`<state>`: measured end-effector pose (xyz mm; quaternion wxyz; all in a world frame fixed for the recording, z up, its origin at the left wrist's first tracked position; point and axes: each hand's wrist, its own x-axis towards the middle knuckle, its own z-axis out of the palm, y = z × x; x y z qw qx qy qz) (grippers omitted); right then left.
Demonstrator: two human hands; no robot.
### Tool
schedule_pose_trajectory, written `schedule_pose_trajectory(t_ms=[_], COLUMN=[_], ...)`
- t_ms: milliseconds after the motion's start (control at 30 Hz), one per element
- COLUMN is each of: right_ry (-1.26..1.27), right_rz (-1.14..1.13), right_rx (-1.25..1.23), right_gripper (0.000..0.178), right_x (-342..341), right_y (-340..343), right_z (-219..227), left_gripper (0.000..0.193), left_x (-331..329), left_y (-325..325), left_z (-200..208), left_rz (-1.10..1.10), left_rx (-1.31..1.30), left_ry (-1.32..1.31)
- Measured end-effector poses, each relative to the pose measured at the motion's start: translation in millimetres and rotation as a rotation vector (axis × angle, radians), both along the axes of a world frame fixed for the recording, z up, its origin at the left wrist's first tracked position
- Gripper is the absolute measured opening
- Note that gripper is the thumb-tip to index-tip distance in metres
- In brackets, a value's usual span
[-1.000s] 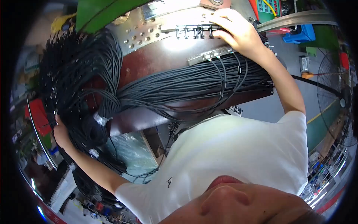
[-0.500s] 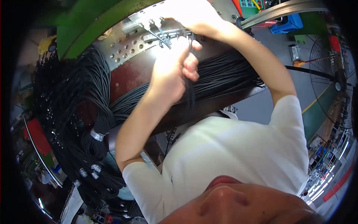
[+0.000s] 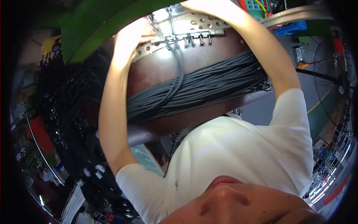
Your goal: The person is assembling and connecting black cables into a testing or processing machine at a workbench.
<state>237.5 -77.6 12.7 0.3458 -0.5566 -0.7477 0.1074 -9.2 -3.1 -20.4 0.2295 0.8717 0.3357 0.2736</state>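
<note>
My left hand is at the left end of a slotted metal bar, its fingers beside short dark cable ends. Glare and overlap hide whether it grips them. At the top edge my right hand reaches in over the fixture, overexposed and cut off, so its fingers do not show. Between the hands, thin black cables pass through the bar's slots and hang in a curve toward the bench. They lie over a thick bundle of black cables.
A perforated metal plate lies behind the bar. A green machine panel overhangs the upper left. More black cables hang at the left. A fan and a blue object stand at the right.
My left hand has moved left and up, away from the middle of the bar. The cables it covered now show, draped over the bundle. The view has shifted slightly.
</note>
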Motion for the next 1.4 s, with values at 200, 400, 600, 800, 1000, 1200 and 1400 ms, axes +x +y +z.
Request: schedule_pose_trajectory(t_ms=[200, 400, 600, 800, 1000, 1200, 1400], right_ry=[-0.064, -0.11, -0.156, -0.194, -0.223, 0.109, -0.612], right_rz=[-0.048, -0.072, -0.128, -0.165, -0.19, -0.337, -0.439], right_rx=[-0.012, 0.011, 0.043, 0.081, 0.141, 0.189, -0.525], right_gripper=[0.027, 0.026, 0.026, 0.025, 0.025, 0.031, 0.054], right_x=[-13, -12, 4, 26, 4, 86, 50], right_y=[-5, 3, -2, -5, -8, -255, -373], right_z=[-9, -18, -22, -23, 1, 18, -106], left_gripper=[0.025, 0.027, 0.033, 0.035, 0.039, 0.04, 0.034], left_x=[12, 17, 11, 8, 0, -117, -175], left_y=[-7, -13, -10, 0, -22, -172, -308], left_z=[33, 26, 19, 44, 38, 92, -52], left_rz=[0.016, 0.077, 0.08, 0.027, 0.155, -0.567, 0.333], left_rx=[0.658, 0.786, 0.752, 0.422, 0.425, -0.887, -0.854], left_ry=[0.304, 0.321, 0.333, 0.311, 0.234, 0.135, 0.937])
